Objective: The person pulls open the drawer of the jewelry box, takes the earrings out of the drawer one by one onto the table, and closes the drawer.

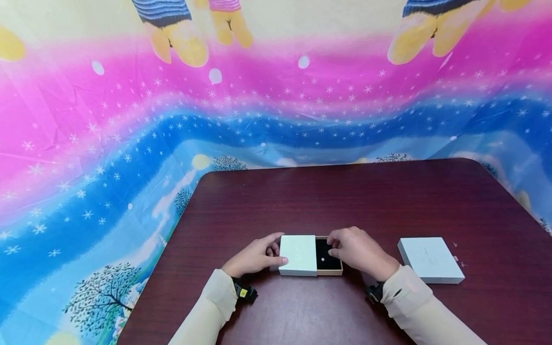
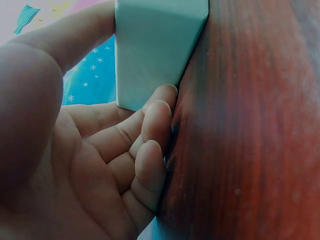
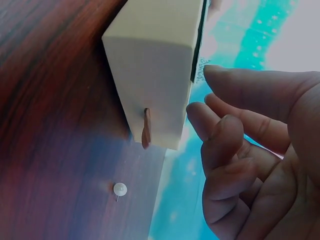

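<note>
My left hand (image 1: 254, 255) grips the left end of a pale jewellery box sleeve (image 1: 298, 255), thumb on top near the front and fingers along the far side. A drawer (image 1: 329, 272) with a black insert (image 1: 321, 245) sticks out of its right side. One pearl stud (image 1: 323, 259) sits on the insert. Over the drawer's right part hovers my right hand (image 1: 361, 250), thumb and loosely bent fingers apart, with nothing seen between them. In the right wrist view, a ribbon pull (image 3: 146, 129) hangs from the drawer's end, and another pearl stud (image 3: 120, 189) lies on the table.
A second pale box (image 1: 429, 258), closed, lies to the right, beside my right forearm. Small earrings (image 1: 463, 264) lie past its right edge. The dark red wooden table (image 1: 276, 201) has rounded far corners, and a printed curtain (image 1: 276, 115) hangs behind it.
</note>
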Tool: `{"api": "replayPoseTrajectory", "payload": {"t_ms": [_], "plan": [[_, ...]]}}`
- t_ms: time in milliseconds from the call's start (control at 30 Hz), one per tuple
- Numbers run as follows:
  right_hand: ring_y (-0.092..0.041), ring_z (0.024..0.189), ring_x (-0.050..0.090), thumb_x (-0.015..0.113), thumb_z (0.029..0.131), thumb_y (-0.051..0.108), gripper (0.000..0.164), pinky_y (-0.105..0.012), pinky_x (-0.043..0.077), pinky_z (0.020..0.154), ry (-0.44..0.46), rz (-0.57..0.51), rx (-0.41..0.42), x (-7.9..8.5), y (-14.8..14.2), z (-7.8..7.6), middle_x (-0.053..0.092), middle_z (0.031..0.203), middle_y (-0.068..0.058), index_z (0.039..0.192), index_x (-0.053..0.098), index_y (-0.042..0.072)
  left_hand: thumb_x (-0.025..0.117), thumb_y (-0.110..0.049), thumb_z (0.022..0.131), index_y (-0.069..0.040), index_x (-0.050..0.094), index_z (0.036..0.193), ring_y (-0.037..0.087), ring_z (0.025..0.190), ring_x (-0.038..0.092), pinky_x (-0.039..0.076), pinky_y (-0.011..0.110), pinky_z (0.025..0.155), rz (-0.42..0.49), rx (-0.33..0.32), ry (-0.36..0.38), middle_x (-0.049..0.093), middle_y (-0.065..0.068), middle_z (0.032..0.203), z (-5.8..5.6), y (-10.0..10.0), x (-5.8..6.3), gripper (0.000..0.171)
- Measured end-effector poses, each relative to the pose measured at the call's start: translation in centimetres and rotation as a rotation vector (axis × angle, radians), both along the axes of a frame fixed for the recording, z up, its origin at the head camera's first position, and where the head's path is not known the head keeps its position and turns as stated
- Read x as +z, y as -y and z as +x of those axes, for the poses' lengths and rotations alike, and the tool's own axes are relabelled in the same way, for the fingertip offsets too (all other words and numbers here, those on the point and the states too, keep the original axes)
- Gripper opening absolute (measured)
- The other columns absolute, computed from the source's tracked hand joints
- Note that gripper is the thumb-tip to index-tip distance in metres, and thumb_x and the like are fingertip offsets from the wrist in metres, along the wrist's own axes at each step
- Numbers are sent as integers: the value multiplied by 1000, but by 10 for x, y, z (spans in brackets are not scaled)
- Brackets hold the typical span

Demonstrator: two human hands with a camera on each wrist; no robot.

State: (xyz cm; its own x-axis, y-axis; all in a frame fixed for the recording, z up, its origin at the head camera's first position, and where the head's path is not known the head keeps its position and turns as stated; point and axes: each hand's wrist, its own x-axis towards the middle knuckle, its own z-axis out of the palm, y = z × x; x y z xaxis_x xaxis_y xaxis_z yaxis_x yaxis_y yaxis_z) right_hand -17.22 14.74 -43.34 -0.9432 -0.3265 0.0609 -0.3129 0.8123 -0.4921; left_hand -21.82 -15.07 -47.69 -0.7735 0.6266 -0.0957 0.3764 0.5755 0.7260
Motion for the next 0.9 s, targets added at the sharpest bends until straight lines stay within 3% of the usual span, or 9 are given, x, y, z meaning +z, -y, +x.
{"api": "replayPoseTrajectory", "payload": {"t_ms": [433,900], "plan": [[-4,68,58,78,81,14,13,-31,48,63,-30,3,22,-2,3,-1,63,76,11,93,72,12,69,-51,86,-12,37,150,9,78,60,49,28,73,6,-4,-3,61,-8,96,0,1,-1,82],[-2,64,55,78,82,18,15,-30,47,61,-3,3,25,-2,8,0,62,75,12,95,73,13,69,-52,86,-13,37,150,9,78,59,49,28,72,5,0,6,61,-8,95,0,0,1,81]]}}
